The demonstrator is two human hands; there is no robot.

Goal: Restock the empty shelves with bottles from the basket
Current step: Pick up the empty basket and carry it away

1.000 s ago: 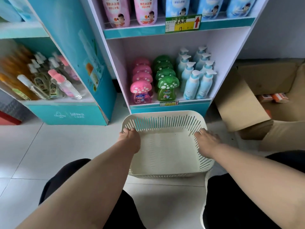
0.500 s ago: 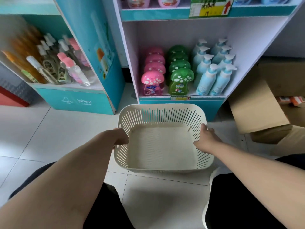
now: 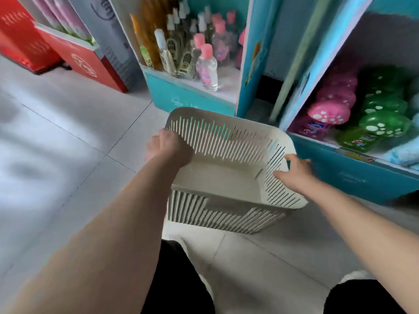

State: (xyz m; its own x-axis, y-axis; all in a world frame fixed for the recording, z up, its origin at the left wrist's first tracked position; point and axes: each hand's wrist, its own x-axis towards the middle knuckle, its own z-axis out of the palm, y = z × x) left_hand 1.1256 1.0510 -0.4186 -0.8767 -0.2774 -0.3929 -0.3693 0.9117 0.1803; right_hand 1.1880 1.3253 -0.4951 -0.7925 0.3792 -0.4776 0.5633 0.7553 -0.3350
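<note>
**Basket of cream slotted plastic gripped at both sides, low before the shelves**

Far left stands a red display stand on the pale tiled floor. Next to it is the teal-fronted left shelf unit. Its bottom shelf carries tall amber bottles at the back and clear bottles with pink caps towards the front edge.

In the middle, the basket is tilted, with its near wall turned up towards the camera and its bare bottom showing. It sits just in front of the gap between the two shelf units. The left hand is curled over the left rim near the far corner and grips it. The right hand pinches the right wall, with the thumb on the inside and the fingers wrapped round the outside. Whether the basket's underside touches the floor cannot be told.

On the right, the teal-fronted right shelf unit holds pink mushroom-capped bottles in a row running back. Green mushroom-capped bottles stand just beside them, and blurred pale blue bottles show at the frame's edge. The person's black trousers fill the bottom of the view.
</note>
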